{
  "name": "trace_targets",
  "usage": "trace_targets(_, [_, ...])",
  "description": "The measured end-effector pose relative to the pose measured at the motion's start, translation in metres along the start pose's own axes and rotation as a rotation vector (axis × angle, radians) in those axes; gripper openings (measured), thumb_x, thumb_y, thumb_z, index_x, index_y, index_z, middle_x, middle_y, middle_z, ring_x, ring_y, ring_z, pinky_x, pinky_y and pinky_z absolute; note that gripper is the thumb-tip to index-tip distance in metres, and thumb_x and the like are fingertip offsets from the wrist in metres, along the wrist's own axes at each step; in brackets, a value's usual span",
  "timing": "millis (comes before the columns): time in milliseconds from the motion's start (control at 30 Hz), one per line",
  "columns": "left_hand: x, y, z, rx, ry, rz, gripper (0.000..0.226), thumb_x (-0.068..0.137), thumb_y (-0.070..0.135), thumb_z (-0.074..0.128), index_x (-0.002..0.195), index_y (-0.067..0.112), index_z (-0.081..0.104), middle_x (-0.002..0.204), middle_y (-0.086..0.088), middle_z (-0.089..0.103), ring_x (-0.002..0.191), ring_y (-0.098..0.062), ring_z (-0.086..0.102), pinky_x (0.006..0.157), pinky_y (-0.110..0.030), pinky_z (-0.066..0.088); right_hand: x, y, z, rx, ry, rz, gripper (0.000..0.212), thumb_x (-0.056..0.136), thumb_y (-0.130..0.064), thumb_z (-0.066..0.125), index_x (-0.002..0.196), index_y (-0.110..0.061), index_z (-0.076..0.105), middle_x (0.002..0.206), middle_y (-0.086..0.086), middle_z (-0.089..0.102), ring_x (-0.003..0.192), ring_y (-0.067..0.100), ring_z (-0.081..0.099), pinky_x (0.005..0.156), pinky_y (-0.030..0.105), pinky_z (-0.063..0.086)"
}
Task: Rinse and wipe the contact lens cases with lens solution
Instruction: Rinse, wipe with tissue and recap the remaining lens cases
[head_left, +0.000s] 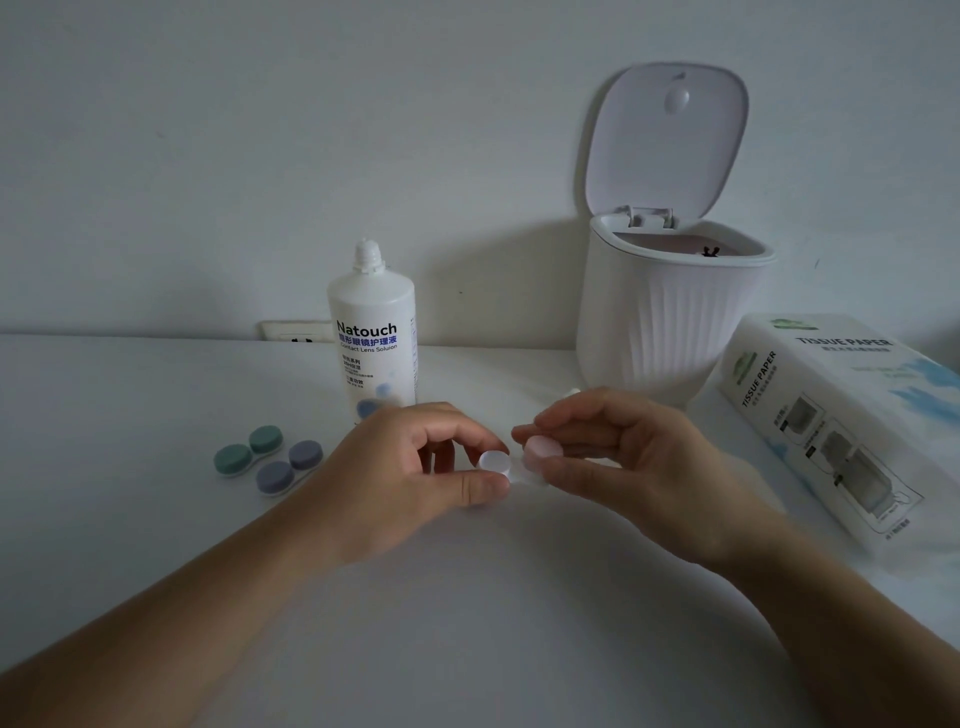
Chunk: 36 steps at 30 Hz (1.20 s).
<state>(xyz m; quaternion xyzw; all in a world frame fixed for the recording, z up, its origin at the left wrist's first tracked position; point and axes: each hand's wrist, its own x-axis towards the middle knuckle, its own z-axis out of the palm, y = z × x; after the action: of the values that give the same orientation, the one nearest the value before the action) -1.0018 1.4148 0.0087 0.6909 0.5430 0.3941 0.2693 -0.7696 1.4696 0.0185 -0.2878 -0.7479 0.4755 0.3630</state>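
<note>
Lens case (511, 465), pale, two-capped: left hand (415, 467) pinches the white cap (493, 461), right hand (618, 457) pinches the pink cap (540, 448), apparently for unscrewing. Solution bottle (373, 338) uncapped beyond the fingers.

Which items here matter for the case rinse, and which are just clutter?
In play: pink-white case held by left hand and right hand; solution bottle, cap off; green case; purple case; tissue pack.
Lying about: open bin; wall socket.
</note>
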Motion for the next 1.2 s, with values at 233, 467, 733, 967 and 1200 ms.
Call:
trace_targets(233, [0.000,0.002,0.001,-0.027,-0.002,0.056,0.034,0.066,0.060,0.074,0.093,0.041,0.074,0.091,0.013,0.069,0.072,-0.014,0.057,0.072,-0.036,0.049,-0.002,-0.004,0.002,-0.133,-0.031,-0.035,0.027,0.079,-0.032,0.079,0.105,-0.031,0.073,0.104,-0.014,0.078,0.097,0.006,0.073,0.092,0.028,0.055])
trace_targets(467, [0.000,0.002,0.000,-0.035,0.007,0.094,0.029,0.070,0.057,0.074,0.094,0.041,0.074,0.093,0.012,0.070,0.075,-0.016,0.058,0.074,-0.041,0.050,-0.004,-0.005,0.002,-0.301,0.029,-0.115,0.025,0.080,-0.026,0.080,0.104,-0.033,0.075,0.098,-0.024,0.075,0.093,-0.002,0.071,0.085,0.012,0.051])
trace_targets(733, [0.001,0.004,0.002,-0.045,0.049,0.100,0.030,0.071,0.056,0.073,0.095,0.038,0.073,0.092,0.014,0.070,0.072,-0.014,0.058,0.072,-0.037,0.048,-0.004,0.000,0.008,-0.406,0.136,-0.222,0.018,0.078,-0.035,0.080,0.096,-0.033,0.076,0.092,-0.028,0.073,0.088,-0.002,0.069,0.074,0.013,0.049])
trace_targets(967, [0.000,0.005,0.003,-0.039,0.040,0.097,0.029,0.071,0.055,0.073,0.096,0.038,0.074,0.091,0.010,0.070,0.072,-0.014,0.057,0.072,-0.041,0.049,0.001,0.005,0.012,-0.363,0.114,-0.152,0.042,0.066,-0.062,0.077,0.100,-0.037,0.068,0.094,-0.021,0.072,0.088,0.005,0.068,0.073,0.017,0.050])
trace_targets(1200, [0.000,0.005,0.002,-0.051,0.050,0.083,0.025,0.071,0.051,0.077,0.093,0.038,0.075,0.091,0.011,0.070,0.071,-0.014,0.056,0.072,-0.038,0.047,-0.004,0.002,0.004,-0.316,0.021,-0.112,0.029,0.083,-0.048,0.068,0.110,-0.040,0.072,0.100,-0.021,0.073,0.093,0.007,0.069,0.082,0.022,0.054])
